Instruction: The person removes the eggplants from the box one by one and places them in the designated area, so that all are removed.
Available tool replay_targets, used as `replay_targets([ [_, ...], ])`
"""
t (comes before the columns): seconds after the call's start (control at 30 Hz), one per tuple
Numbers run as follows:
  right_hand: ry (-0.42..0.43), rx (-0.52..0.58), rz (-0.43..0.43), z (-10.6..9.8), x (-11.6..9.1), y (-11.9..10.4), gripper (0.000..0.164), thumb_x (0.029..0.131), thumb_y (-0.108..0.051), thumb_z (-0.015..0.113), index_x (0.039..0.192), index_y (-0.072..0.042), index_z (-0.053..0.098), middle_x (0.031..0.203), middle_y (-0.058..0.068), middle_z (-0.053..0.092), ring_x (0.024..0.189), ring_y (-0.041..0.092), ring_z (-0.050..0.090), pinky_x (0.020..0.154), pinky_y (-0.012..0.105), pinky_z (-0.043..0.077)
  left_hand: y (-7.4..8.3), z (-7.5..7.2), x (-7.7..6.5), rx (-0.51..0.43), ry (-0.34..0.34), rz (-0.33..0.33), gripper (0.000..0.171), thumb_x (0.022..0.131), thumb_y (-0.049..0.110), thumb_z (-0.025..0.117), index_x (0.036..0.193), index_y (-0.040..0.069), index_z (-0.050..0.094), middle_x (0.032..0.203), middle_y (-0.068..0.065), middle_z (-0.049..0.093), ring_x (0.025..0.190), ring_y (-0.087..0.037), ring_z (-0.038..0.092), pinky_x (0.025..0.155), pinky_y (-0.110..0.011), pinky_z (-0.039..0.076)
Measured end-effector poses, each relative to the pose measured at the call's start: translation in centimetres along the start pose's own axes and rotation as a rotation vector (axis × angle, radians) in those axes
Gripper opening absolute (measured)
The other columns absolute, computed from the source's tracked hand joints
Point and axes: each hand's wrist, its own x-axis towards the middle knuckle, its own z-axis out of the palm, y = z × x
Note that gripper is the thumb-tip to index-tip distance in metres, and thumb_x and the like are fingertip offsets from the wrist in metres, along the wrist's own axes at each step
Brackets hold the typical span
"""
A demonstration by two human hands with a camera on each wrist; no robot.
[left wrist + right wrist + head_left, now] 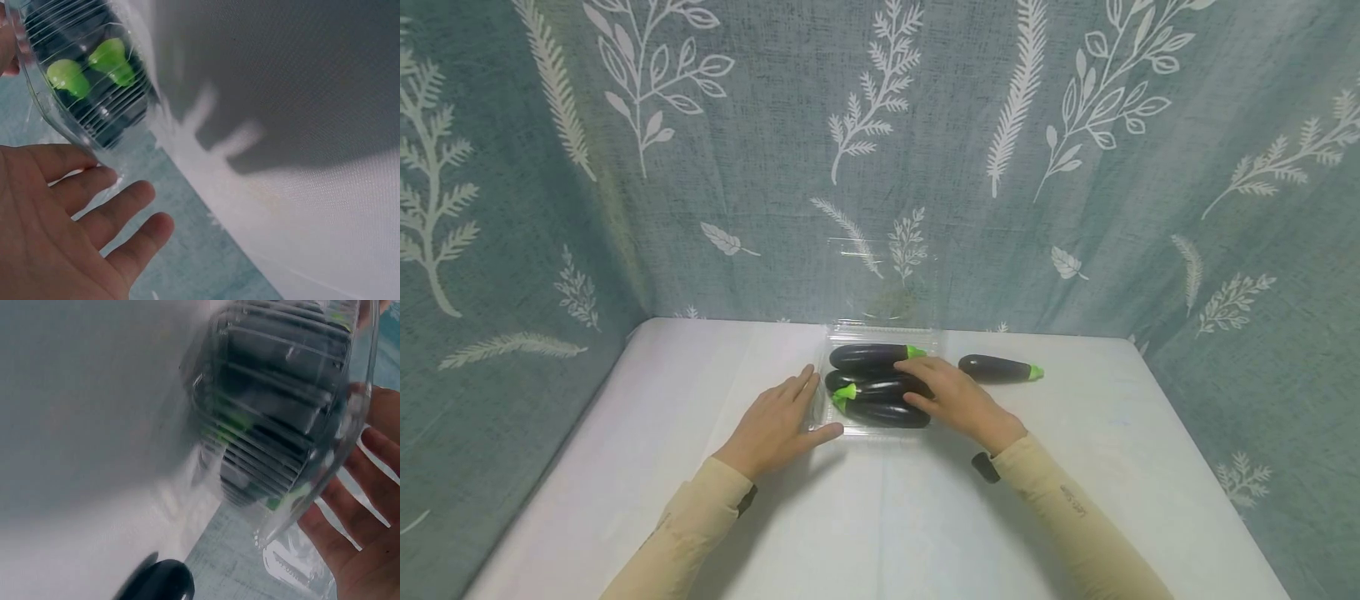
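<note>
A clear plastic clamshell box (880, 432) stands on the table with its lid (883, 283) raised at the back. Inside lie several dark eggplants (868, 357) with green stem ends, some pointing left, others right. My left hand (778, 427) lies along the box's left side, fingers straight and thumb by the front corner. In the left wrist view its fingers (119, 212) spread beside the ribbed wall. Over the right rim reaches my right hand (958, 398), its fingertips above the eggplants. The right wrist view shows these fingers (353, 515) extended and spread over the rim.
One more eggplant (996, 368) lies on the white tabletop (880, 525) just right of the box, its green end pointing right. A patterned blue-green curtain (775, 167) hangs behind the table and along both sides.
</note>
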Motion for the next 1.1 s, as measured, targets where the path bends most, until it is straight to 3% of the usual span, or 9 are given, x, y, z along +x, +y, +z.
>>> replay_targets([
  [0.33,0.000,-0.056,-0.041,1.0,0.1,0.0,0.051,0.095,-0.020,0.074,0.141,-0.008,0.058,0.136,0.012,0.062,0.127,0.029,0.057,0.108,0.041,0.047,-0.1,0.0,-0.1,0.009,0.007,0.006,0.092,0.092,0.061,0.063,0.147,-0.010,0.044,0.153,-0.026,0.043,0.134,-0.043,0.050,0.109,-0.053,0.042],
  [0.73,0.078,-0.097,-0.097,1.5,0.3,0.4,0.043,0.090,-0.010,0.078,0.131,-0.006,0.067,0.129,0.010,0.066,0.121,0.027,0.061,0.104,0.038,0.049,-0.1,0.1,0.0,0.017,0.016,0.016,0.092,0.093,0.062,0.062,0.147,-0.011,0.044,0.153,-0.026,0.043,0.134,-0.042,0.050,0.109,-0.052,0.042],
  [1.1,0.139,-0.115,-0.110,0.4,0.4,0.2,0.045,0.088,-0.012,0.080,0.131,-0.009,0.067,0.130,0.011,0.066,0.121,0.029,0.062,0.104,0.041,0.050,0.0,-0.1,0.0,0.009,-0.006,0.000,0.092,0.094,0.062,0.060,0.148,-0.011,0.043,0.154,-0.026,0.042,0.135,-0.042,0.048,0.110,-0.053,0.041],
])
